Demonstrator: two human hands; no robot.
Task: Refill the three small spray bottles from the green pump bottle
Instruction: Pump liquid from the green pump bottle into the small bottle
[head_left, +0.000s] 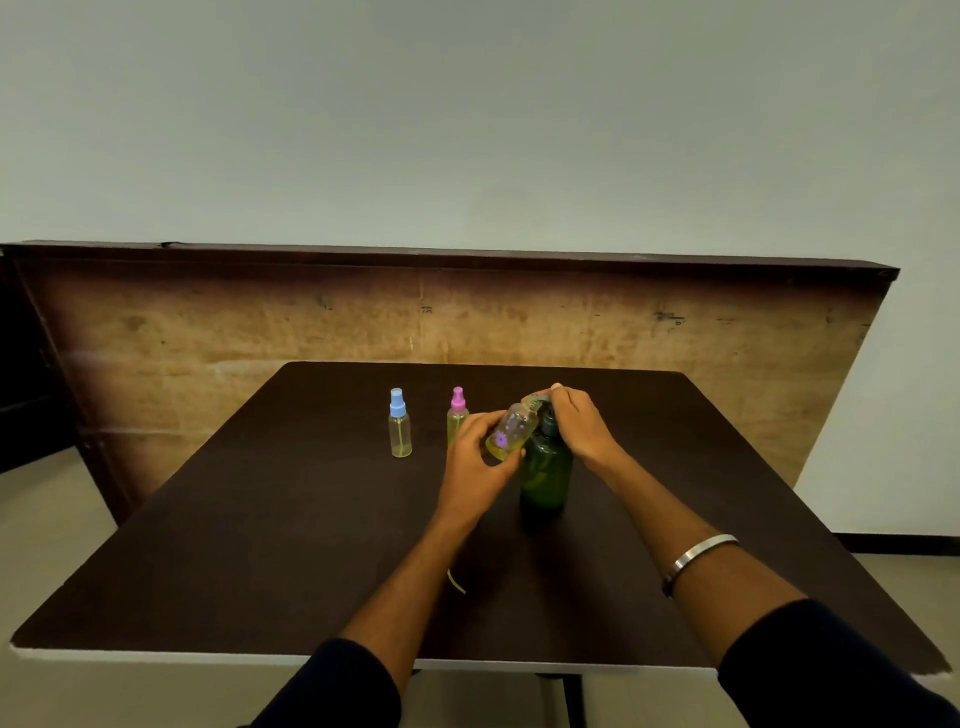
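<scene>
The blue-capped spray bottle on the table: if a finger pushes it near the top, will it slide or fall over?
The blue-capped spray bottle is tall and narrow and stands on a small base, so a push near the top would probably tip it. It looks like thin clear plastic with only a little liquid at the bottom, so it is likely light. Lying down, its round body may roll on the table.

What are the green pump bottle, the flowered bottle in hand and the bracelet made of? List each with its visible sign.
Green pump bottle: likely translucent tinted plastic; glossy highlights, dark see-through body.
Flowered bottle: clear plastic, probably; yellowish liquid shows through, purple flowers printed on.
Bracelet: seemingly polished metal; silvery band with a bright sheen.
</scene>
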